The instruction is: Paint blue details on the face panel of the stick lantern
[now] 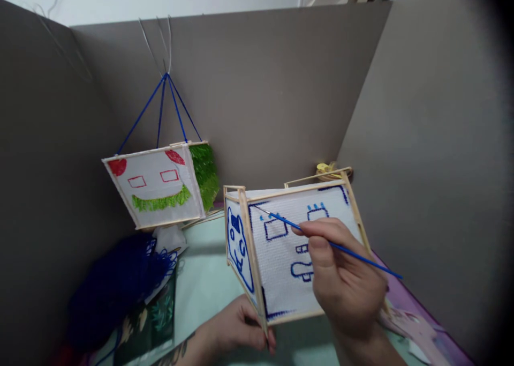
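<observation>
My right hand (pixel 341 264) pinches a thin blue paintbrush (pixel 357 255). Its tip meets the white panel near the upper left corner of a paper lantern (pixel 277 285) framed in wooden sticks. Dark blue outlines of two boxes with light blue strokes above, a nose and a mouth mark this panel, and dark blue paint lines its corners. On the narrow left side is a blue animal-like drawing (pixel 240 248). Gripping the lantern's lower left corner post from below is my left hand (pixel 244 326), its fingers partly hidden behind the frame.
A second lantern (pixel 155 186) with red and green decoration hangs at left from blue cords (pixel 164 103). Below it lie a dark blue netted bundle (pixel 116 285) and a dark green printed sheet (pixel 160 318). Grey partitions (pixel 273 87) enclose the pale green tabletop (pixel 201 280). A yellow item (pixel 326 169) sits behind.
</observation>
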Demonstrator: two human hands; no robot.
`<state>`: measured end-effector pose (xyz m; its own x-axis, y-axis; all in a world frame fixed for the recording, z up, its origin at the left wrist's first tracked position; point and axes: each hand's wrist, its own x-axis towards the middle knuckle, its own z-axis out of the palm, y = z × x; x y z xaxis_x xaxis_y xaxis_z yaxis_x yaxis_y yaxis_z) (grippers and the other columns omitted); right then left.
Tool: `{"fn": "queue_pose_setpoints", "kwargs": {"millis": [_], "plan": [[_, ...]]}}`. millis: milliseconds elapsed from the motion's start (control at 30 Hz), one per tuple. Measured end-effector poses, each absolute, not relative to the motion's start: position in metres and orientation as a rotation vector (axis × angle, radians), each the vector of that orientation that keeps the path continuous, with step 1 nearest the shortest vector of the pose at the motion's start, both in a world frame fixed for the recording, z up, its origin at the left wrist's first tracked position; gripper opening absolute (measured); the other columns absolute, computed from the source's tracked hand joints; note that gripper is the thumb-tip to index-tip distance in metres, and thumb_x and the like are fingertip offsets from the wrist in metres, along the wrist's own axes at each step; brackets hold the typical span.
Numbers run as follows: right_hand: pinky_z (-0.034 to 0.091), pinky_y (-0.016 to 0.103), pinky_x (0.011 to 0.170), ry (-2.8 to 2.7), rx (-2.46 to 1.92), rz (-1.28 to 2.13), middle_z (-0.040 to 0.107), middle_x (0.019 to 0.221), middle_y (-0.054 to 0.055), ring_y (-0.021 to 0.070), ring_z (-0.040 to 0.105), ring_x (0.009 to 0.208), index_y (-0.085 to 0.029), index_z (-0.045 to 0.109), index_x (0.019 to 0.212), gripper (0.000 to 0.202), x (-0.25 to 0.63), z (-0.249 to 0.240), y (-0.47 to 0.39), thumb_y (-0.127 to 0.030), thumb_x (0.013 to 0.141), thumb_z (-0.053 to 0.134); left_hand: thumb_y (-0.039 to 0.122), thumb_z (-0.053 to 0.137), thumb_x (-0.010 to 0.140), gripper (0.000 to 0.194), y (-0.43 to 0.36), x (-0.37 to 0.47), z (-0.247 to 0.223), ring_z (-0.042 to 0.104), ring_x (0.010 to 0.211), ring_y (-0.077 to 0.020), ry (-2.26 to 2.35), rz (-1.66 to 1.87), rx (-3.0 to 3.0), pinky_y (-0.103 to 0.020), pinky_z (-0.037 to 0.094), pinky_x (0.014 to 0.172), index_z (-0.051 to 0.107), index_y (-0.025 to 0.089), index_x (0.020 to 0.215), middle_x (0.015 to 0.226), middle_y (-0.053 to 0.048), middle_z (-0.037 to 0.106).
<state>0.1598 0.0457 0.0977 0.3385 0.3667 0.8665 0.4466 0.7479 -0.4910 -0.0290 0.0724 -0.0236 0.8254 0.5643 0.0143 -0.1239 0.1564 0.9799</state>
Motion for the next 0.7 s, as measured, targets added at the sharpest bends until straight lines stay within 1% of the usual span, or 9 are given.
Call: {"fn": "queue_pose_setpoints", "kwargs": {"millis": [300, 567, 700], "plan": [[0.047, 0.033, 0.079, -1.272, -0.793, -0.036, 0.067, 0.084, 0.000, 0.0155, 0.061, 0.084, -0.022, 0.066, 0.092, 0.016, 0.1597, 0.0952, 0.0493, -0.013, 0.085, 0.054, 0.054, 0.077, 0.060, 0.041, 0.0728, -0.0290, -0.0257, 0.052, 0.057, -0.0123, 0.389, 0.527, 1.335, -0.025, 0.040, 0.062, 0.077, 0.014, 0.071, 0.056, -0.004, 0.061], [0.049, 0.032, 0.073, -1.181, -0.909, -0.060, 0.068, 0.081, 0.001, 0.0169, 0.063, 0.080, -0.021, 0.068, 0.089, 0.013, 0.1646, 0.0958, 0.0508, -0.021, 0.086, 0.054, 0.054, 0.077, 0.060, 0.042, 0.0726, -0.0289, -0.0252, 0.053, 0.057, -0.0135, 0.401, 0.518, 1.341, -0.027, 0.040, 0.062, 0.076, 0.013, 0.069, 0.056, -0.005, 0.061], [0.051, 0.032, 0.071, -1.143, -0.921, -0.074, 0.068, 0.080, 0.002, 0.0167, 0.064, 0.076, -0.020, 0.068, 0.088, 0.014, 0.1647, 0.0980, 0.0511, -0.022, 0.086, 0.055, 0.055, 0.077, 0.060, 0.042, 0.0723, -0.0295, -0.0253, 0.053, 0.058, -0.0136, 0.402, 0.530, 1.345, -0.027, 0.040, 0.062, 0.076, 0.014, 0.070, 0.058, -0.005, 0.062]]}}
